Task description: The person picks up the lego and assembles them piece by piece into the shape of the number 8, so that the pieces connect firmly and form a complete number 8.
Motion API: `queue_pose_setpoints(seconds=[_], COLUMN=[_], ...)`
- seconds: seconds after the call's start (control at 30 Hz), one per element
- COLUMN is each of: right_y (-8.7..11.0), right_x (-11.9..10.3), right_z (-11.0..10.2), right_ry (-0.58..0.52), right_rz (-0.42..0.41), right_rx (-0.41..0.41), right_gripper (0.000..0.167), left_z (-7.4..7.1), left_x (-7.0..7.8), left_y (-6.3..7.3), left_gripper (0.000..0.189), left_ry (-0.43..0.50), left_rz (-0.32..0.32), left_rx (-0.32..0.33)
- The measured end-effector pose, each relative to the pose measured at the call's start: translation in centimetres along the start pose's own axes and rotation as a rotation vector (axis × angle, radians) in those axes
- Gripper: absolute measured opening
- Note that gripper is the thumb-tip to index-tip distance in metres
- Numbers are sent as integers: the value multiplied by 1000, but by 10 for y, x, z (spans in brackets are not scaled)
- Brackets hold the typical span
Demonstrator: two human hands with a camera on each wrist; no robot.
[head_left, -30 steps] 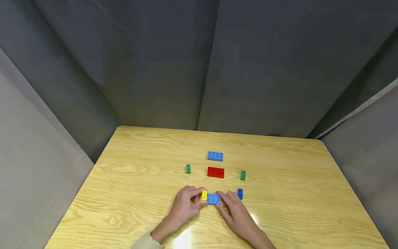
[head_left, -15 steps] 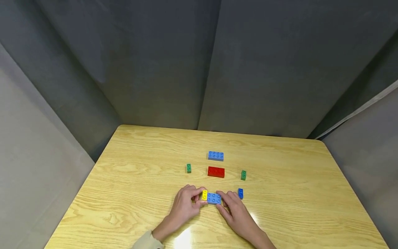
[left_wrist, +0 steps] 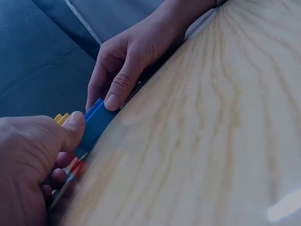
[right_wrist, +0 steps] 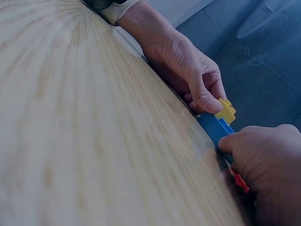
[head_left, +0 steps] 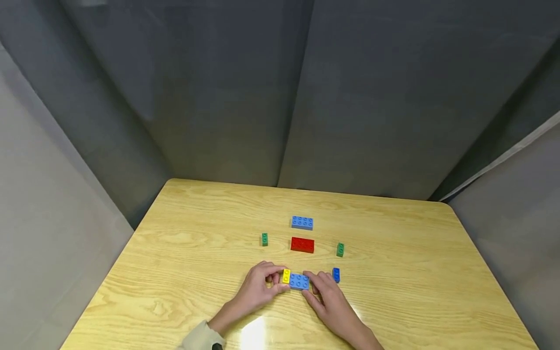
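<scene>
Left hand (head_left: 258, 287) is pinching yellow 2-stud brick (head_left: 286, 276) atop left end of blue brick (head_left: 299, 281), 6 studs showing; right hand (head_left: 330, 299) is clamping its right end, probably for bracing. Stack is resting on table (head_left: 210, 218).

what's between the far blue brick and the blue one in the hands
The red brick lies between the far blue brick and the held blue brick, apart from both; the head view shows it.
</scene>
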State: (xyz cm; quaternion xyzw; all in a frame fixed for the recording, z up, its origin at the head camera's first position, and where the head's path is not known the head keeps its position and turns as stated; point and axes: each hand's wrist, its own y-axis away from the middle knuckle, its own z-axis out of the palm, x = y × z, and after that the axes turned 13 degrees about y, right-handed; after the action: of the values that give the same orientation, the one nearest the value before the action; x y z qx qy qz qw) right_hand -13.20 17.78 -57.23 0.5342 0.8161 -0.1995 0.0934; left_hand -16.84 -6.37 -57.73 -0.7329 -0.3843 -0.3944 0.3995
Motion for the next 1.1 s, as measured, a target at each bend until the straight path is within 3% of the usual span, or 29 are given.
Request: queue_pose_setpoints(seconds=[0.63,0.93,1.1], right_y=[3,4,5], right_x=[-1,3,6], right_z=[-14,-21,-26], right_ry=[-87,-29,2], right_rz=[48,90,101], right_rx=[34,20,55], right_gripper=[39,37,36], left_z=[-2,-1,0], left_x=[5,3,2], left_y=[2,2,2], left_gripper=[45,44,46], left_ry=[-8,-39,-39], left_rz=[-51,-10,-15], left_rx=[-30,-17,-16])
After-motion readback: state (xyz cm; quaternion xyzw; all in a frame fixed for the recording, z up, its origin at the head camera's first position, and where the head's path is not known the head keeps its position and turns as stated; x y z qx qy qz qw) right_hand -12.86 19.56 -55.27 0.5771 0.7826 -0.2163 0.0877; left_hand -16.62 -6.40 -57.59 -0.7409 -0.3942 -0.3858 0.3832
